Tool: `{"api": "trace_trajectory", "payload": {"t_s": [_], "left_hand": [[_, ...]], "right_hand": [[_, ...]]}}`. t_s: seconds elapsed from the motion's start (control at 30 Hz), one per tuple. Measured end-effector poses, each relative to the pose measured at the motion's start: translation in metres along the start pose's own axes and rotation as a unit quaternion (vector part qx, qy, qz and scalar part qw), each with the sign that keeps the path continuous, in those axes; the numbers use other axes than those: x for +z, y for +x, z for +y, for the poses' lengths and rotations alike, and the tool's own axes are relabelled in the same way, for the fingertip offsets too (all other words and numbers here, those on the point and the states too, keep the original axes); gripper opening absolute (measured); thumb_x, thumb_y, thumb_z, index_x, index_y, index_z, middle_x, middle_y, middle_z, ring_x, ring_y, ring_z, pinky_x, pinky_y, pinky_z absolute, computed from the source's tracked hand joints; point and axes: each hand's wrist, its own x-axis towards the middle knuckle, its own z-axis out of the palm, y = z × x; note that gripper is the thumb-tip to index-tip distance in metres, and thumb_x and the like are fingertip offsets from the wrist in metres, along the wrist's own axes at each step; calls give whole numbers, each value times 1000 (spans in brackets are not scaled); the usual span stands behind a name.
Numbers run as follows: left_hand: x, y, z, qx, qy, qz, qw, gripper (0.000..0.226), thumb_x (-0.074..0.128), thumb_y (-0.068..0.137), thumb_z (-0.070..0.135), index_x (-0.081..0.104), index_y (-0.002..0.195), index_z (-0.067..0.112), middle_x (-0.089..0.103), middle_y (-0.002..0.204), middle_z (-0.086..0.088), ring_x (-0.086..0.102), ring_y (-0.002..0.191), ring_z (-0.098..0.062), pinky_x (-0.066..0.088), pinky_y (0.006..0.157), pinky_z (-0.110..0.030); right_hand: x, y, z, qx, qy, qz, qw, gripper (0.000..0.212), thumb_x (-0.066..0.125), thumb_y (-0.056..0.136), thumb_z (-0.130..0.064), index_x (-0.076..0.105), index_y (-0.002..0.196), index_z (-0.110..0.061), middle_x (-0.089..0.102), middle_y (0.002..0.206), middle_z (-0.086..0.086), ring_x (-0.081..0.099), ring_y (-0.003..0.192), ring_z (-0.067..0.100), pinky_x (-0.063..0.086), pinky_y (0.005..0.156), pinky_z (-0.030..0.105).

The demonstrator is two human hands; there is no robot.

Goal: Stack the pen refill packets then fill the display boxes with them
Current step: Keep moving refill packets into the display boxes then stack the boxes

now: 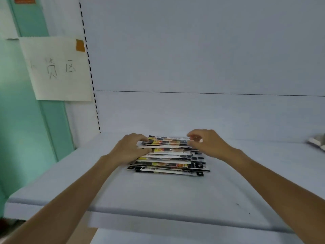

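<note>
Several flat pen refill packets (pixel 168 161), printed in black, white and yellow, lie overlapped in a loose pile on the pale shelf (pixel 158 194). My left hand (pixel 131 149) curls round the left ends of the upper packets. At the far right end of the pile, my right hand (pixel 204 142) pinches the topmost packets with curled fingers. The nearer packets lie fanned toward me, untouched. No display box is in view.
The shelf's back panel (pixel 193 59) rises behind the pile. A handwritten paper sign (pixel 58 69) is taped to the slotted upright at the left, beside a green wall (pixel 21 120). A blurred pale object (pixel 317 141) lies at the shelf's far right edge.
</note>
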Motion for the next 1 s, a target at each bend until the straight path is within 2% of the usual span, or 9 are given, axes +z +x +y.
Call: {"api": "trace_trajectory", "payload": {"t_s": [0.1, 0.2, 0.3, 0.4, 0.53, 0.67, 0.83, 0.9, 1.0], "left_hand": [[4, 9, -2, 10, -65, -26, 997, 28, 68, 82, 32, 63, 108, 23, 59, 107, 4, 56, 99, -14, 41, 81, -23], [5, 14, -5, 57, -47, -19, 997, 18, 69, 81, 33, 65, 97, 28, 61, 97, 8, 56, 90, -11, 42, 75, -21], [9, 14, -8, 77, -50, 9, 996, 13, 63, 85, 35, 66, 96, 29, 61, 95, 9, 54, 90, -10, 43, 79, -26], [8, 14, -12, 104, 2, 61, 993, 17, 59, 89, 34, 68, 100, 25, 61, 94, 7, 56, 91, -14, 41, 86, -31], [4, 13, -20, 141, -29, 95, 985, 11, 65, 85, 22, 70, 95, 24, 62, 94, 6, 56, 90, -11, 43, 84, -29], [8, 8, -19, 174, -99, 61, 978, 15, 66, 83, 7, 70, 82, 21, 60, 85, 13, 58, 82, -2, 47, 80, -21], [9, 8, -25, 60, -101, 88, 989, 24, 64, 84, 35, 58, 106, 29, 56, 105, 12, 52, 99, -6, 43, 90, -29], [9, 10, -30, -2, -114, 34, 993, 31, 62, 83, 44, 57, 109, 27, 58, 108, 10, 54, 103, -9, 45, 93, -34], [10, 8, -31, -13, -148, 2, 989, 16, 67, 81, 39, 64, 93, 28, 65, 100, 9, 59, 101, -9, 45, 90, -30]], "right_hand": [[13, -6, -8, 34, -70, -32, 996, 37, 60, 89, -34, 58, 124, -22, 60, 119, -4, 58, 105, 17, 43, 90, 30], [25, -5, -16, 47, -68, 18, 996, 20, 57, 90, -20, 69, 106, -19, 66, 108, -2, 59, 96, 14, 45, 83, 27], [38, -4, -15, 36, -76, 82, 993, 19, 53, 91, -14, 72, 96, -16, 65, 100, 0, 59, 95, 17, 46, 82, 27], [40, -7, -7, 34, -27, 136, 990, 23, 57, 90, -19, 66, 111, -20, 60, 113, -2, 50, 110, 14, 37, 92, 25], [37, -11, -3, 24, -23, 129, 991, 53, 59, 89, -25, 40, 138, -28, 38, 144, -7, 28, 134, 9, 22, 111, 31], [39, -12, -13, 56, 57, 58, 995, 55, 56, 91, -22, 36, 140, -34, 44, 133, -12, 36, 125, 8, 23, 100, 21], [39, -14, -13, 70, 11, 71, 995, 36, 60, 87, -23, 59, 122, -27, 59, 106, -9, 45, 109, 15, 38, 98, 37], [37, -16, -12, 50, -6, 86, 995, 25, 63, 85, -24, 67, 109, -28, 59, 103, -8, 43, 107, 13, 36, 97, 36], [38, -19, -12, 41, 57, 97, 993, 12, 62, 87, -25, 65, 99, -26, 57, 105, -10, 46, 106, 8, 34, 89, 24]]}}
